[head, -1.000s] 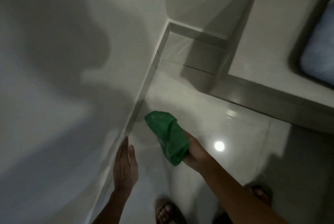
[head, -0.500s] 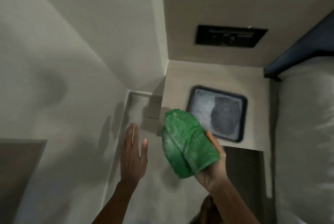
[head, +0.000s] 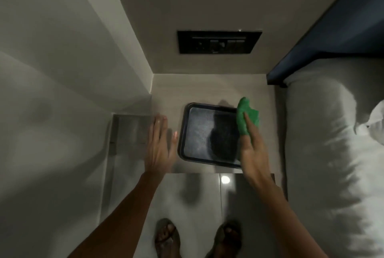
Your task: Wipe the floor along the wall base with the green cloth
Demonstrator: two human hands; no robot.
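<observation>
My right hand (head: 252, 153) holds the bunched green cloth (head: 246, 115) up over the right edge of a dark tray on the bedside shelf, well above the floor. My left hand (head: 159, 145) is flat, fingers apart and empty, hovering over the shelf's left edge. The glossy tiled floor (head: 197, 199) lies below between my arms. The wall base (head: 108, 153) runs down the left side, along the pale wall.
A dark rectangular tray (head: 199, 133) lies on the beige shelf (head: 207, 87). A black switch panel (head: 218, 42) is on the wall behind. A bed with white bedding (head: 332, 153) and a dark headboard fills the right. My sandalled feet (head: 197, 237) stand on the floor.
The view has swung up from the floor corner to the shelf. My right hand has carried the green cloth up and to the right, over the tray's edge. My left hand has risen too.
</observation>
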